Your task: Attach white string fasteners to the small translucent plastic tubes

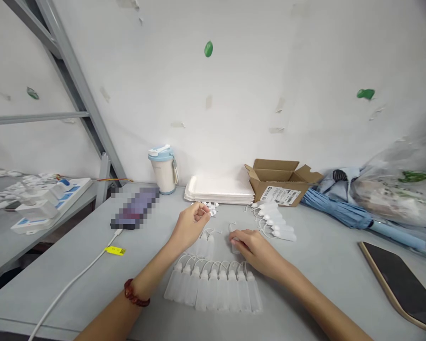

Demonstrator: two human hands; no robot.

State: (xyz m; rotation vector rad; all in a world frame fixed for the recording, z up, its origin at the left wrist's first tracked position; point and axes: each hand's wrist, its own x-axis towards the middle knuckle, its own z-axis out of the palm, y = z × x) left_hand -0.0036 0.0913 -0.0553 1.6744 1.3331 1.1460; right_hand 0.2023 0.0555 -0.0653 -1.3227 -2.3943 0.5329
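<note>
My left hand (190, 225), a reddish-brown bead bracelet on its wrist, has its fingers curled together beside a small pile of white caps (213, 206). Whatever its fingertips hold, if anything, is hidden. My right hand (257, 251) grips a small translucent squeeze bottle (235, 247), partly covered by the fingers, with a white strap curling above it. In front of my hands lies a row of several similar bottles (213, 290) with looped straps. A few more bottles (206, 246) lie just behind that row, by my left wrist. Another group of bottles (275, 221) rests at the right, near the box.
An open cardboard box (277, 189) and a stack of white padded envelopes (220, 189) stand against the wall. Left are a lidded cup (165, 173), a blurred device (137, 208) and its cable (71, 284). A blue umbrella (341, 210) and a phone (401, 284) lie right.
</note>
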